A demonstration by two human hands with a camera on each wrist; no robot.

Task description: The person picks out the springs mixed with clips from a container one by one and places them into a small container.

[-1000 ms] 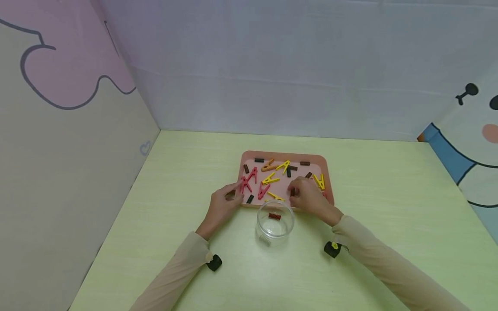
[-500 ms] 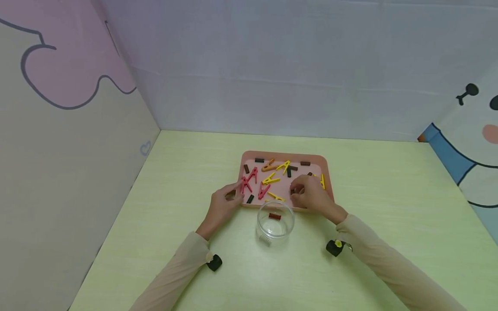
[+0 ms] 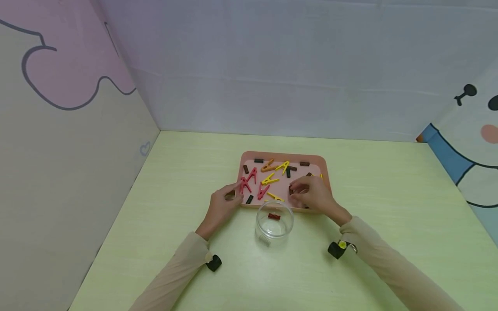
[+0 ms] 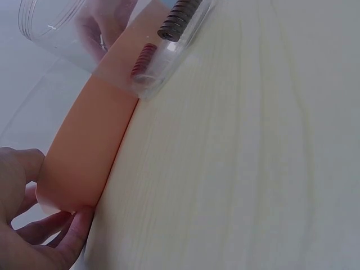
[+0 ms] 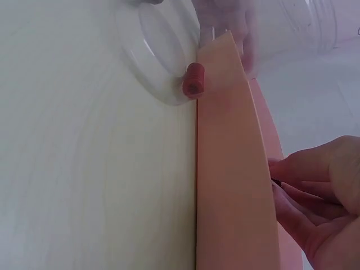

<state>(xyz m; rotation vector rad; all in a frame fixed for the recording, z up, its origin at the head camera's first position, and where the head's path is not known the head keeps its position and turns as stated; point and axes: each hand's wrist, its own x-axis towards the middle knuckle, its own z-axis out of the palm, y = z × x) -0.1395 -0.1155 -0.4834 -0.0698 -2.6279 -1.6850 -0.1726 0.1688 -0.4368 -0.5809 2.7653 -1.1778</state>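
Observation:
A pink tray (image 3: 285, 154) holds several pink, yellow (image 3: 270, 179) and orange plastic clip pieces and several dark coil springs (image 3: 258, 160). My left hand (image 3: 223, 205) grips the tray's near left corner, with fingers curled about its wall in the left wrist view. Over the right part of the tray, my right hand (image 3: 314, 195) pinches a dark spring (image 3: 291, 190) between thumb and fingers; only a small dark end (image 5: 277, 182) shows in the right wrist view. Just in front of the tray stands a clear round jar (image 3: 285, 229) with a red spring (image 3: 274, 216) inside.
A greyish spring (image 4: 179, 19) shows through the jar's near side. The pale table (image 3: 186, 155) meets a wall (image 3: 292, 103) at the back and a printed panel (image 3: 97, 172) on the left. Small black devices (image 3: 336, 249) hang at both wrists.
My right hand has shifted slightly right, and the dark spring now shows between its fingertips. My left hand, the tray and the jar stay put.

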